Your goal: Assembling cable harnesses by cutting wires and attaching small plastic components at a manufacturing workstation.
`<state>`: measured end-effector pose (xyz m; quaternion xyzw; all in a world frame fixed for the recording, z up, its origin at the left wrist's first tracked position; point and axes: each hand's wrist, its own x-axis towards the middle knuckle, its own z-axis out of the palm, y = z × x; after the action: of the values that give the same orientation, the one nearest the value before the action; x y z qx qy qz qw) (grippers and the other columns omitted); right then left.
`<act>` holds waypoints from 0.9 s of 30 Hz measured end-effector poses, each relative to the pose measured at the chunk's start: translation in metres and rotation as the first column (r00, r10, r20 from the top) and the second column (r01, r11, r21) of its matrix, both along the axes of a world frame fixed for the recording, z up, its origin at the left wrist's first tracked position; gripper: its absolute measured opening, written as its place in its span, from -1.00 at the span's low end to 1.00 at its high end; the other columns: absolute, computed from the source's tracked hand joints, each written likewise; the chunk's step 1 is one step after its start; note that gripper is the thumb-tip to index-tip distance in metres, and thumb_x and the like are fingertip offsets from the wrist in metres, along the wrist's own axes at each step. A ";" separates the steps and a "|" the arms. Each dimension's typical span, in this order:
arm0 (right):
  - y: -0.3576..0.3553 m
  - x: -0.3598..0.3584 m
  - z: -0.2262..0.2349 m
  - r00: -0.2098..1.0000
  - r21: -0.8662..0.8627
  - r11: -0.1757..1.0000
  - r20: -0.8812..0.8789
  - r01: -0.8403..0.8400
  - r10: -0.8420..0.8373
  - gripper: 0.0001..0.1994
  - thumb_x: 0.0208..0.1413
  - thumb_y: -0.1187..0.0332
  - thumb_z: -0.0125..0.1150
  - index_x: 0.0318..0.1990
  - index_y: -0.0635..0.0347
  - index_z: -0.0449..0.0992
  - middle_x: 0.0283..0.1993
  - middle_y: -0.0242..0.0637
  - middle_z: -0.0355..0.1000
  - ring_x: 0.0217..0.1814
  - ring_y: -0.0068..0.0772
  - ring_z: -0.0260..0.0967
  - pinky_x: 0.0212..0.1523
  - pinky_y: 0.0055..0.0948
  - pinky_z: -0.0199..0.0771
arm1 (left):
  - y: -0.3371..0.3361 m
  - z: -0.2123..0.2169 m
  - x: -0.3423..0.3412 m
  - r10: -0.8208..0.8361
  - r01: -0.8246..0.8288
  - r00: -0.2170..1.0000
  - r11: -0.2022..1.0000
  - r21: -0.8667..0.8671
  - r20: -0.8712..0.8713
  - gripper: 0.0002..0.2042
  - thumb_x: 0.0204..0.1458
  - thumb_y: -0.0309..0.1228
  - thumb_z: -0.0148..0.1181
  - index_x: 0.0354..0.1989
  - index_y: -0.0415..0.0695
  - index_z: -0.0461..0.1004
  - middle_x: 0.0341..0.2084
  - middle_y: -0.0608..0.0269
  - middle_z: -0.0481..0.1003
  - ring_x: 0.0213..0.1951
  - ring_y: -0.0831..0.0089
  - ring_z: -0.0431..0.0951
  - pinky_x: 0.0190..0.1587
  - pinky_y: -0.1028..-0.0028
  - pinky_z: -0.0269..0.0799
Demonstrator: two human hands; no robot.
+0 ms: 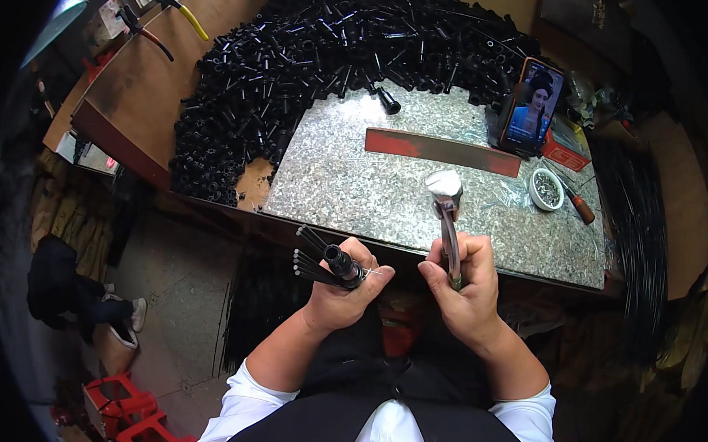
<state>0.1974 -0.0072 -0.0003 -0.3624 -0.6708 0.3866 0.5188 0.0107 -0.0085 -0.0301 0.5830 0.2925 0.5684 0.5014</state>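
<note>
Several rods (310, 264) in left hand (341, 298)

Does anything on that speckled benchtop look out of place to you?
Two things, mildly. One black tube lies on the speckled slab, just in front of the big heap of black parts, like a stray. And a lit phone stands propped at a tilt among the work things, which seems odd here.

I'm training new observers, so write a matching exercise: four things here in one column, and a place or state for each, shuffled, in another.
1. thin black rods
2. phone
3. bowl
4. hand tool

A. white, holding small bits
B. in the right hand
C. propped up, lit
D. in the left hand

Pairs: 1-D, 2-C, 3-A, 4-B.
</note>
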 end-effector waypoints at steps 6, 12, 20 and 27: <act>0.001 0.010 0.001 0.999 -0.071 0.997 -0.011 0.035 -0.036 -0.71 0.09 0.64 0.15 -0.21 0.17 0.14 -0.27 -0.31 0.30 -0.31 -0.64 0.21 -0.24 -0.63 0.27 | 0.002 0.003 -0.001 -0.045 0.043 0.997 0.999 0.026 0.063 -0.75 0.08 -0.68 0.05 -0.41 -0.10 0.09 -0.72 0.41 0.13 -0.70 0.65 0.11 -0.64 0.56 0.16; -0.001 0.013 0.002 0.998 -0.089 0.995 -0.015 0.054 -0.055 -0.73 0.10 0.64 0.15 -0.21 0.18 0.16 -0.26 -0.32 0.30 -0.30 -0.65 0.20 -0.22 -0.64 0.26 | 0.000 0.008 -0.001 -0.031 0.030 0.998 0.999 0.010 0.047 -0.75 0.05 -0.71 0.03 -0.43 -0.12 0.09 -0.73 0.41 0.12 -0.71 0.65 0.10 -0.64 0.57 0.18; -0.002 0.013 0.001 0.998 -0.100 0.993 0.002 0.063 -0.063 -0.72 0.08 0.65 0.16 -0.20 0.18 0.17 -0.26 -0.32 0.30 -0.30 -0.66 0.20 -0.22 -0.65 0.26 | -0.001 0.010 -0.001 -0.058 0.061 0.993 0.998 -0.027 0.100 -0.76 0.00 -0.72 0.00 -0.43 -0.12 0.09 -0.73 0.42 0.12 -0.71 0.65 0.09 -0.65 0.56 0.17; -0.002 0.013 -0.001 0.998 -0.082 0.995 0.006 0.059 -0.058 -0.72 0.09 0.65 0.16 -0.20 0.19 0.17 -0.26 -0.32 0.30 -0.31 -0.67 0.20 -0.25 -0.67 0.26 | -0.002 0.010 -0.001 -0.057 0.067 0.984 0.996 -0.053 0.171 -0.72 0.00 -0.72 0.11 -0.43 -0.11 0.12 -0.71 0.46 0.14 -0.66 0.72 0.09 -0.59 0.60 0.08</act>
<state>0.2100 -0.0088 -0.0015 -0.4037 -0.6443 0.3979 0.5134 0.0093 -0.0102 -0.0199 0.5265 0.2470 0.5911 0.5589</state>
